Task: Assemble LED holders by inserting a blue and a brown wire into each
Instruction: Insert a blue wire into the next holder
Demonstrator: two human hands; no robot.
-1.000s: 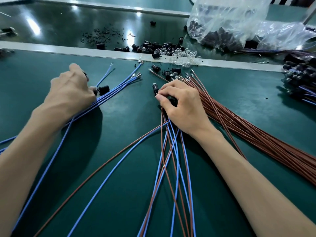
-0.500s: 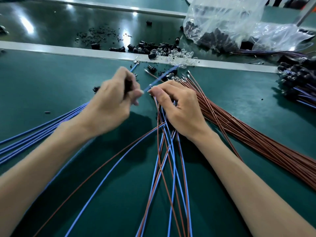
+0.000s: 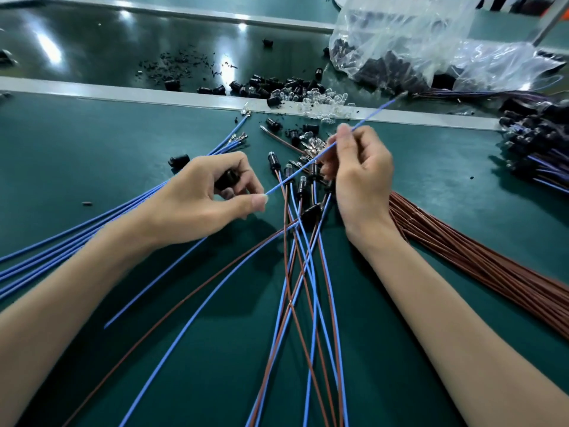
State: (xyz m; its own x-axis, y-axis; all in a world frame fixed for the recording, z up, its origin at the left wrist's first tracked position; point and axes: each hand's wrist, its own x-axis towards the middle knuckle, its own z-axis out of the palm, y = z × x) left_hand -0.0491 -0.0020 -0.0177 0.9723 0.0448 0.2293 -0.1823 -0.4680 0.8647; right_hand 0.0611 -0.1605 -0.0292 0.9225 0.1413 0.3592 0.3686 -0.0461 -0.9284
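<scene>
The person is working on the blue-wire half of one assembly. The left hand (image 3: 200, 201) is curling around a black LED holder (image 3: 227, 179), which is sitting between the bent fingers and the palm, while its thumb and forefinger are pinching a single blue wire (image 3: 301, 166). The right hand (image 3: 360, 177) is pinching the same wire further up between thumb and fingertips, with its other fingers folding loosely inward. The wire is stretching taut between the two hands and running on past the right hand, so its metal terminal (image 3: 401, 94) is pointing up and away toward the far rail, well apart from the holder.

Judging from this, the wire is not yet seated. The next move is probably calling for the right hand to slide toward the terminal end, swing that tip back to the holder's rear opening and push it in straight; whether the holder already has a brown wire in it cannot be told.

Both forearms are reaching forward above the green bench (image 3: 107, 143), wrists raised. Finished holders with wires (image 3: 302, 184) are lying between the hands, spare blue wires (image 3: 61, 251) are fanning out to the left, and the brown wire bundle (image 3: 468, 260) is lying to the right.
</scene>
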